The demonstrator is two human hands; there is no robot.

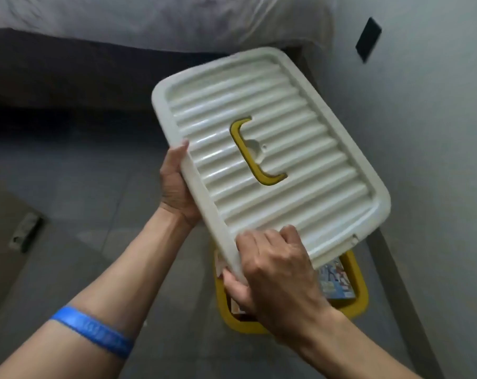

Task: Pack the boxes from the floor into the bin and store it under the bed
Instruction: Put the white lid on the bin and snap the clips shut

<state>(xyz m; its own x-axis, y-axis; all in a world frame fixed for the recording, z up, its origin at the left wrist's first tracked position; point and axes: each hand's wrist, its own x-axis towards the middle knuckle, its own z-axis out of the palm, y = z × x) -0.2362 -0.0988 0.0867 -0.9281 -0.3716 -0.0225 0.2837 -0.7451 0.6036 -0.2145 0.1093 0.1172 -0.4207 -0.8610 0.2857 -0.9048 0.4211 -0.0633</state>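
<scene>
You hold the white lid (270, 160) tilted above the yellow bin (353, 294), your left hand (177, 184) clamped on its long edge, your right hand (273, 266) gripping its near corner. Colourful boxes (334, 280) lie inside the bin on the floor (108, 187), beside the bed (122, 20).

Grey tiled floor (81, 187). Yellow bin (360, 294) sits on it near the wall, colourful boxes (334, 280) inside. Small dark object (25, 232) lies on the floor at left, blurred. Bed (122, 20) at the far edge, white sheet overhanging.
</scene>
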